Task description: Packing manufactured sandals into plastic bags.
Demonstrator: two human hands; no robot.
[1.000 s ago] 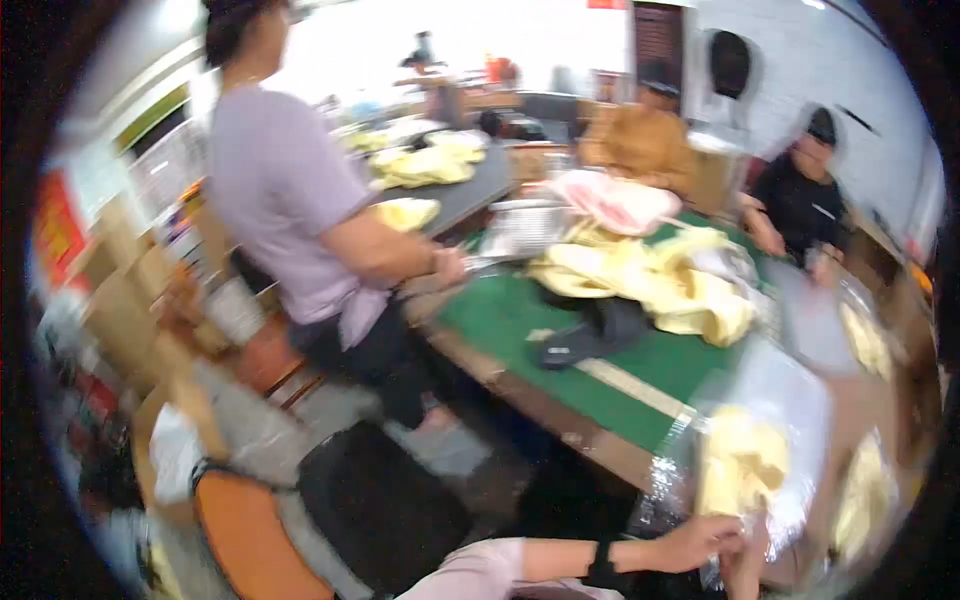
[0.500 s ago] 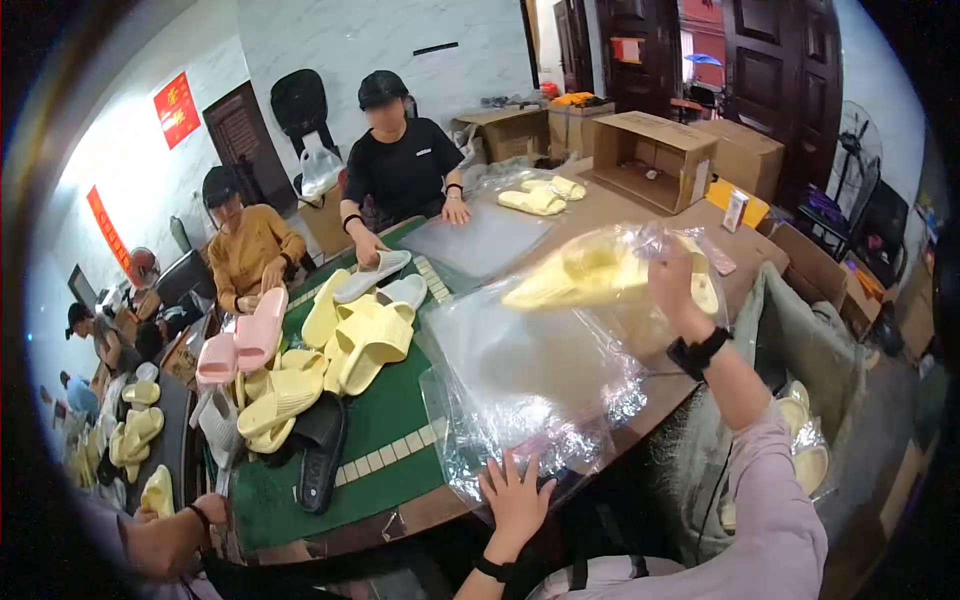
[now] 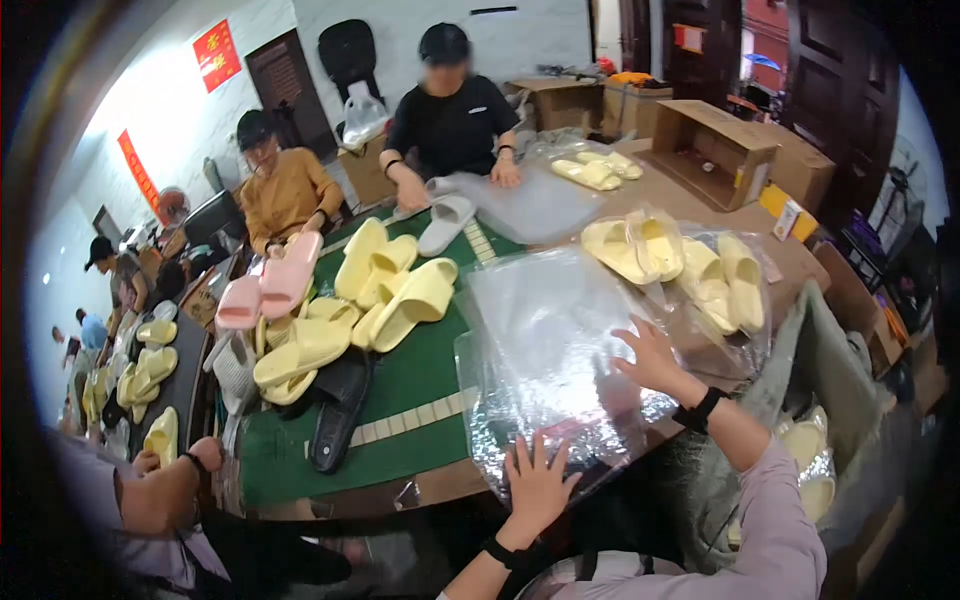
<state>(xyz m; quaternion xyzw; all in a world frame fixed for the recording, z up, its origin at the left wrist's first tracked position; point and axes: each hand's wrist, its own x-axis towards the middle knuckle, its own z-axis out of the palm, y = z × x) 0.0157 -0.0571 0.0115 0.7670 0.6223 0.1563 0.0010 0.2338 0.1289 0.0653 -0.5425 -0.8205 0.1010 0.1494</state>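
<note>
Grip released, left hand (image 3: pixel 537 492) and right hand (image 3: pixel 654 359) are spread over flat, clear, shiny plastic bags (image 3: pixel 545 325), lower centre of the frame

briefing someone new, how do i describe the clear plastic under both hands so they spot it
On the big table, find the green mat, then look to its right end, toward the near edge. There the flat clear plastic lies under the left hand and right hand. Unlike the bagged yellow slippers beyond, it shows no slippers inside, and its near part is shiny and crinkled.
</note>
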